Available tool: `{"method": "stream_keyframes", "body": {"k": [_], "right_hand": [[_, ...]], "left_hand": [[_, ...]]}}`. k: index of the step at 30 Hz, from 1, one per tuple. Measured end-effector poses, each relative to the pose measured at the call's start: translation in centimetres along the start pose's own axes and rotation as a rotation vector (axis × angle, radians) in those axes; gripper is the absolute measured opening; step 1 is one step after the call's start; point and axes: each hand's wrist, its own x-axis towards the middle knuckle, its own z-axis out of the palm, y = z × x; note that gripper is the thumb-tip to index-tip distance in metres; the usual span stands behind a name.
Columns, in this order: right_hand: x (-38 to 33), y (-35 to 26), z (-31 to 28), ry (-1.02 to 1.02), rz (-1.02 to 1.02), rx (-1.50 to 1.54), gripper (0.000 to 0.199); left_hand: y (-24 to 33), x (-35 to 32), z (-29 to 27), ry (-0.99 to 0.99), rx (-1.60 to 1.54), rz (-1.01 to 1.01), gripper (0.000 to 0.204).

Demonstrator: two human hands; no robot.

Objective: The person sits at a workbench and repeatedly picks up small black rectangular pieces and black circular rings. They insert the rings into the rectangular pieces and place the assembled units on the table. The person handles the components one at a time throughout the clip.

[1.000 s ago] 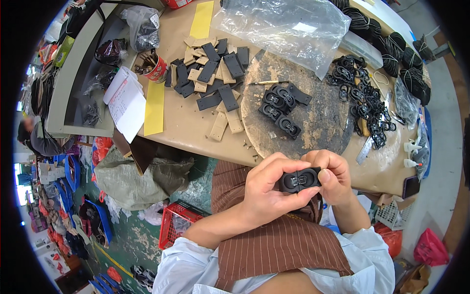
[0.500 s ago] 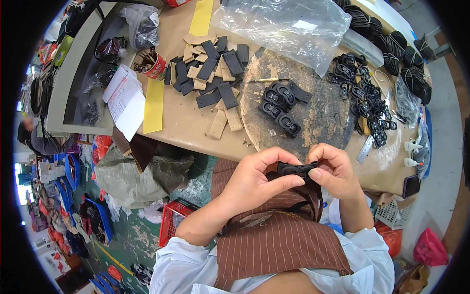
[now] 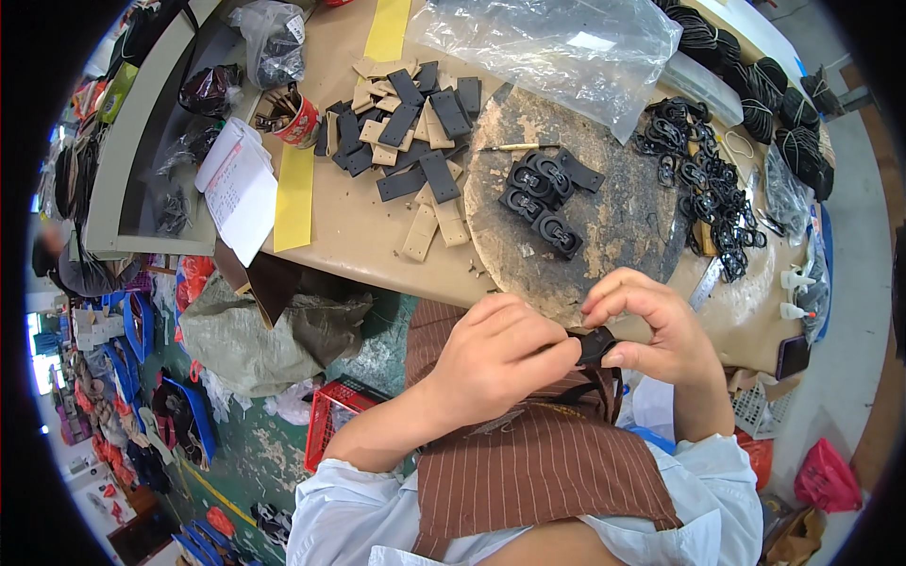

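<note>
Low in front of my apron, at the near edge of the table, both hands hold a small black flat tab (image 3: 595, 346). My left hand (image 3: 505, 354) is closed around one end, its fingers curled and covering most of the piece. My right hand (image 3: 651, 325) has its thumb and bent fingertips at the other end, with a gap showing inside the curl of the fingers. Beyond them, several black tabs with rounded buckles (image 3: 540, 198) sit bunched on a worn round board (image 3: 623, 236). A plain black tab (image 3: 580, 172) lies beside them.
A heap of black and tan rectangular pieces (image 3: 401, 123) lies left of the board. Tangled black buckles (image 3: 698, 179) spread to its right. A thin pointed tool (image 3: 514, 147), clear plastic bag (image 3: 557, 47), red cup of tools (image 3: 297, 123) and coiled black cords (image 3: 760, 90) surround it.
My left hand has turned over and wrapped around the tab, which now shows less and sits tilted. My right fingers have lifted and loosened, moving slightly right.
</note>
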Motion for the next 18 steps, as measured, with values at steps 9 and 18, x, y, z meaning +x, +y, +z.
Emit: {"method": "stream_keyframes", "body": {"k": [9, 18], "right_hand": [[0.2, -1.8, -0.6, -0.104, 0.053, -0.122, 0.031], [0.0, -2.0, -0.2, -0.053, -0.092, -0.329, 0.028]], "left_hand": [[0.8, -0.6, 0.1, -0.004, 0.203, 0.140, 0.019], [1.3, -0.8, -0.1, -0.023, 0.045, 0.021, 0.020]]}}
